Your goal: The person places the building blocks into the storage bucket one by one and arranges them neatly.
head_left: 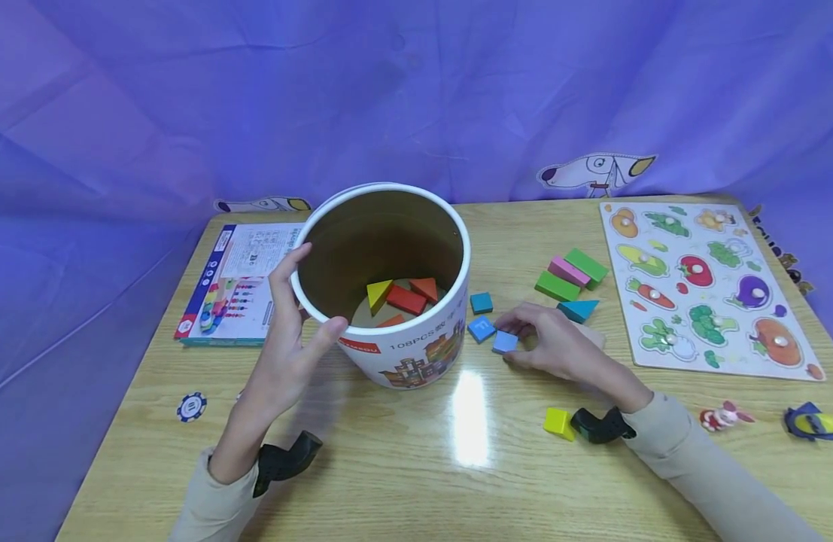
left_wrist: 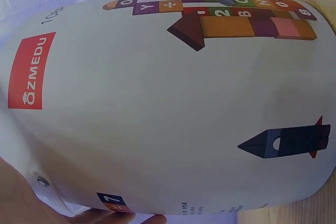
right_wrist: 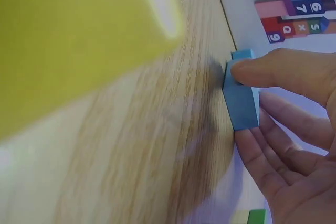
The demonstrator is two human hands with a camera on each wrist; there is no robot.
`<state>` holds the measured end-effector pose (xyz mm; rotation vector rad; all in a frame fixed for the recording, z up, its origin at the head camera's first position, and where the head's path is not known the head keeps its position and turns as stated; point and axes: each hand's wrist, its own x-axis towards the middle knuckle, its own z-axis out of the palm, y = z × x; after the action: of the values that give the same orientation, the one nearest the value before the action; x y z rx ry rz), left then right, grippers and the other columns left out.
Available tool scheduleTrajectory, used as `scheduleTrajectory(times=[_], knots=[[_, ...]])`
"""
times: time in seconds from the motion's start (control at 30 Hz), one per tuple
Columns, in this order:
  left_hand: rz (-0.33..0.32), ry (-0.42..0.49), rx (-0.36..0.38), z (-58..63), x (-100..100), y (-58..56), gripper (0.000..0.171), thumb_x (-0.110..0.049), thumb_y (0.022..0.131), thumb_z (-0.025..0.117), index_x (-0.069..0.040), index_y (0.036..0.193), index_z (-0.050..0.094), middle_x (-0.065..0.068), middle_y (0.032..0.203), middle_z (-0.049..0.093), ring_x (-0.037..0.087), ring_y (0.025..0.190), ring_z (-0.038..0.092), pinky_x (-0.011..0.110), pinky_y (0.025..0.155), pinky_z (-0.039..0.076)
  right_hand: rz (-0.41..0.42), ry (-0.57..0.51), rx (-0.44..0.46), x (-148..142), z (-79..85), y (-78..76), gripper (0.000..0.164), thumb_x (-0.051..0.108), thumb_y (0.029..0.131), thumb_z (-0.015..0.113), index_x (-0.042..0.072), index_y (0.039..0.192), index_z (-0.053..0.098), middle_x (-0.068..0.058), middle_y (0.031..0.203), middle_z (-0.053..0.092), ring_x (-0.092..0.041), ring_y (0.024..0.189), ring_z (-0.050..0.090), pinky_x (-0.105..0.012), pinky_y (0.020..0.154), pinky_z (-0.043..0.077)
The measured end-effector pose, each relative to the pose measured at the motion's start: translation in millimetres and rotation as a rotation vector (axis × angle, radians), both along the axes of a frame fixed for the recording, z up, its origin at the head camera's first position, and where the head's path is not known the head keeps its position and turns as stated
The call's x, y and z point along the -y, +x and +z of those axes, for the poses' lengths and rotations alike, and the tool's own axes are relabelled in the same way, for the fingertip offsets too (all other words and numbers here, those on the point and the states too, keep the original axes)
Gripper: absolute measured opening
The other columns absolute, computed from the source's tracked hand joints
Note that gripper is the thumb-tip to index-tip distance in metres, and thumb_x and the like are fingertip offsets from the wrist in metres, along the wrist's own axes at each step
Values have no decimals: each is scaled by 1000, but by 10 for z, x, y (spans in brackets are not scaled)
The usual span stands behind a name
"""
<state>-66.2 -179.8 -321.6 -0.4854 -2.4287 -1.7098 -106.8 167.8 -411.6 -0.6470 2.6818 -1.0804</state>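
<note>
A white printed bucket [head_left: 402,369] stands on the table, its mouth tilted toward me. My left hand [head_left: 281,369] grips its left side, thumb and a finger at the rim. Inside lie a yellow triangular block [head_left: 378,295], a red block [head_left: 407,299] and other reddish blocks. Right of the bucket, my right hand [head_left: 554,342] pinches a light blue block [head_left: 505,342] at the tabletop; the right wrist view shows the thumb on this block [right_wrist: 241,98]. Beside it are a blue block with a marking [head_left: 481,329] and a teal block [head_left: 481,303].
Green blocks [head_left: 585,269], a pink block [head_left: 568,272] and a teal triangle [head_left: 579,310] lie beyond my right hand. A yellow block [head_left: 558,423] is near my right wrist. A vegetable puzzle board [head_left: 714,293], small figures [head_left: 724,415], a boxed set [head_left: 236,301] and a chip [head_left: 191,406] surround them.
</note>
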Motion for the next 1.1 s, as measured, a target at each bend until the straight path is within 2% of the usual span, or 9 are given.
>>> scheduleTrajectory(times=[0.17, 0.33, 0.47, 0.6, 0.7, 0.77, 0.9, 1.1], knots=[[0, -2, -4, -1, -5, -4, 83, -13, 87, 61, -29, 152, 11, -2, 159, 13, 30, 141, 26, 65, 108, 31, -3, 34, 9, -73, 15, 23, 38, 11, 76, 81, 12, 112, 70, -1, 110, 69, -14, 93, 62, -31, 83, 54], [-6, 5, -3, -3, -9, -5, 83, -15, 88, 61, -29, 152, 11, -1, 159, 13, 30, 141, 26, 65, 107, 30, 19, -21, 46, -190, 159, 37, 36, 8, 76, 79, 11, 111, 70, 0, 109, 69, -14, 92, 61, -30, 83, 54], [0, 4, 1, 0, -10, 0, 83, -15, 87, 60, -30, 152, 11, -1, 159, 13, 30, 141, 26, 65, 107, 31, 26, -123, 9, -275, 479, 27, 34, 5, 79, 77, 11, 111, 71, 0, 108, 69, -13, 91, 60, -21, 85, 52], [4, 3, -3, 7, -8, 2, 83, -14, 87, 60, -29, 152, 11, -1, 159, 14, 30, 141, 27, 65, 107, 31, 19, -234, -89, -288, 987, 14, 35, 3, 80, 77, 11, 114, 70, -1, 106, 68, -10, 93, 61, -11, 87, 48], [0, 7, -8, 10, -4, 3, 82, -15, 88, 60, -29, 152, 11, -2, 158, 14, 31, 140, 27, 65, 108, 31, 54, -301, -178, -215, 1374, -9, 38, -1, 79, 76, 9, 115, 70, -1, 104, 67, -10, 92, 63, -12, 88, 49], [1, 9, -11, 9, 1, 6, 81, -15, 88, 60, -29, 152, 11, -2, 158, 14, 31, 140, 28, 64, 108, 31, 101, -339, -227, -111, 1571, -43, 39, -4, 78, 76, 7, 114, 70, -2, 104, 67, -11, 93, 63, -15, 90, 49], [0, 11, -15, 6, 1, 10, 82, -13, 88, 59, -28, 152, 11, -1, 158, 15, 31, 140, 28, 65, 107, 31, 202, -371, -266, 188, 1786, -154, 35, -2, 79, 75, 7, 112, 71, -2, 104, 66, -12, 95, 62, -22, 95, 49], [0, 10, -6, 3, -6, 10, 82, -13, 88, 59, -28, 152, 11, -1, 159, 14, 32, 140, 28, 65, 108, 30, 273, -338, -208, 633, 1890, -301, 31, 9, 81, 77, 11, 112, 72, 2, 102, 66, -9, 92, 62, -29, 95, 50]])
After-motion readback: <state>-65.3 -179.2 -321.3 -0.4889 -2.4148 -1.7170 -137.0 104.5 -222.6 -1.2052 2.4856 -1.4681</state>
